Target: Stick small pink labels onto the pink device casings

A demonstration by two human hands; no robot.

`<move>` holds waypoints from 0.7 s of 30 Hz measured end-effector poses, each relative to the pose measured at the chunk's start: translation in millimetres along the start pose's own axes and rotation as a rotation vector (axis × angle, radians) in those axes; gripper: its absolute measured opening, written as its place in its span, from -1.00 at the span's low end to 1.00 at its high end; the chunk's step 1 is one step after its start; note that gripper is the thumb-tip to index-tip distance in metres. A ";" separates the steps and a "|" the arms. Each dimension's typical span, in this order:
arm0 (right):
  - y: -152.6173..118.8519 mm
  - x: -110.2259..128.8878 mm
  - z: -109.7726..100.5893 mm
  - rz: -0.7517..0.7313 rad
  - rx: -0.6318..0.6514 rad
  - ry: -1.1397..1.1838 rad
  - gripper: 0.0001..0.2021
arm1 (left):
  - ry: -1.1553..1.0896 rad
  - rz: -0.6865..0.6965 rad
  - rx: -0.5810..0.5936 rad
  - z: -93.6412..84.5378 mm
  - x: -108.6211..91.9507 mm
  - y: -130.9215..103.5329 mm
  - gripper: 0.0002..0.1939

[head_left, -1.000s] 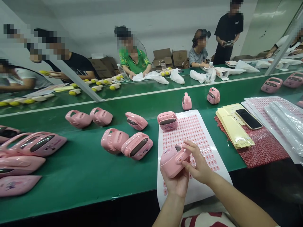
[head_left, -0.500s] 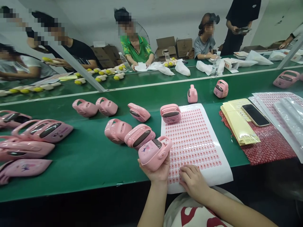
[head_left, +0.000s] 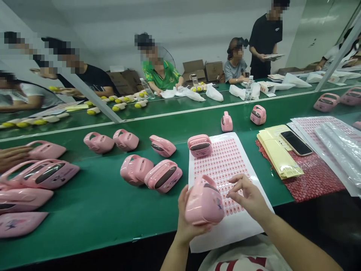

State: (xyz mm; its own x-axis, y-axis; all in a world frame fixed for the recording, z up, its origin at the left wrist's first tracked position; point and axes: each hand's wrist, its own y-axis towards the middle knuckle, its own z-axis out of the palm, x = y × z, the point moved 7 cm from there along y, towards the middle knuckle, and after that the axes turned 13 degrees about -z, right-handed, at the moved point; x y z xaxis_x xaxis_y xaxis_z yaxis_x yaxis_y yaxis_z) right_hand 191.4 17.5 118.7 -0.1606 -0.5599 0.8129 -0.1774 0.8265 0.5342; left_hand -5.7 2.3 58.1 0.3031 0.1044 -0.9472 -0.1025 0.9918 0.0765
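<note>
My left hand [head_left: 183, 222] grips a glossy pink plastic casing with a carry handle [head_left: 204, 205], held tilted above the front of a sticker sheet. A dark window and a small printed figure show on the casing's right side. Close to its right, my right hand [head_left: 248, 195] hovers over the sheet with thumb and forefinger nearly together; any small thing between the tips is too small to tell. The white sticker sheet [head_left: 205, 241] carries rows of small pink oval stickers with red centres. Another pink casing [head_left: 199, 146] stands on its far left corner.
More pink casings [head_left: 163, 176] stand left on the green table [head_left: 96, 210]. Another person's hand [head_left: 12, 156] touches one at far left. To the right lie yellow paper [head_left: 279, 154], a phone [head_left: 296, 143] and red bubble wrap [head_left: 316, 177]. Co-workers sit opposite.
My left hand has brought the casing right and turned it, clear of the other casings. My right hand has risen from the sheet's front edge. A co-worker's hand has appeared at far left.
</note>
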 end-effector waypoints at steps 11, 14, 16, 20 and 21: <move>19.4 20.2 6.1 -0.010 0.264 -0.096 -0.90 | 0.237 0.126 0.328 46.4 -15.1 -7.2 0.01; 17.6 20.4 5.3 -0.022 0.249 -0.096 -0.90 | 0.258 0.164 0.325 45.6 -16.6 -7.4 0.01; 16.6 20.4 5.8 -0.028 0.247 -0.084 -0.90 | 0.223 0.131 0.308 43.5 -14.3 -6.4 -0.02; 14.9 21.5 6.9 -0.059 0.255 -0.088 -0.89 | 0.149 0.057 0.281 38.9 -7.8 -4.9 -0.12; 14.6 21.9 6.9 -0.069 0.257 -0.094 -0.89 | 0.168 0.072 0.289 39.1 -7.5 -5.5 -0.09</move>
State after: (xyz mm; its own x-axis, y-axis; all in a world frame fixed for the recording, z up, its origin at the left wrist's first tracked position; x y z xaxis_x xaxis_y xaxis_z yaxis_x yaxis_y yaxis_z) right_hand 178.6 16.9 142.7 -0.2271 -0.6273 0.7450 -0.4299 0.7510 0.5013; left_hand 29.6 -1.1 77.0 0.1422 0.1849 -0.9724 0.1621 0.9648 0.2071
